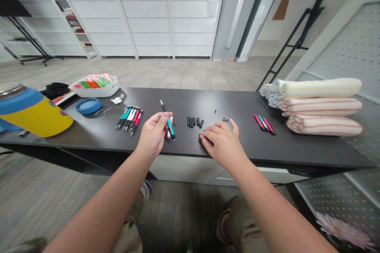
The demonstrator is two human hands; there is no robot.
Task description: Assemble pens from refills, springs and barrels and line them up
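Observation:
My left hand [153, 131] pinches a teal pen [170, 128] with black ends between thumb and fingers, tilted above the table. Small silver parts [168, 134] lie partly hidden behind that pen. Low over the tabletop, my right hand [222, 138] has its thumb and fingers drawn together around something small and dark with a bit of teal, mostly covered. Several short black tubes [191, 121] lie between my hands. Past the right fingers are small metallic pieces [225, 119] and a tiny red-tipped piece [215, 111]. To the left, several assembled pens [129, 118] rest in a row.
Teal and pink pen barrels [264, 124] lie right, before stacked rolled towels [323, 104]. At left are a yellow-and-blue bottle [32, 110], a blue lid [88, 106], a crumpled white scrap [117, 99] and a white basket [101, 90] of colourful packets. The dark tabletop [243, 102] has a near edge.

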